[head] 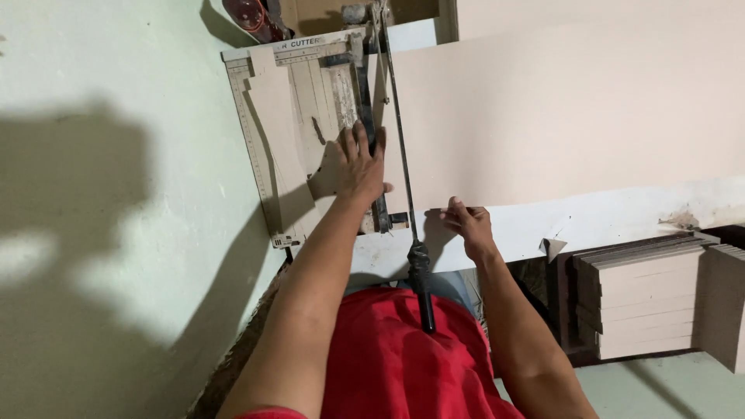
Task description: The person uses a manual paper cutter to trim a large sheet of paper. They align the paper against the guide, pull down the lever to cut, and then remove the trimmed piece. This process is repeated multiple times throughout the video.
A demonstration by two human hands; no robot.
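Step in hand: lining up sheet (559,116) on cutter (310,116), under raised blade arm (400,155). Left hand (358,167) flat, fingers spread, pressing clamp bar (365,93). Right hand (468,225) pinches sheet's near edge. Next, judged: right hand must free itself for handle (423,287).

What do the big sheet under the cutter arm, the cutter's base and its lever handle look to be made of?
Sheet: likely paperboard, a matte pale beige, flat and thin at its edge. Cutter base: probably painted wood or board, cream and scuffed, with ruled scales along its edges. Lever handle: dark, looks like a rubber or plastic grip on a thin metal arm.
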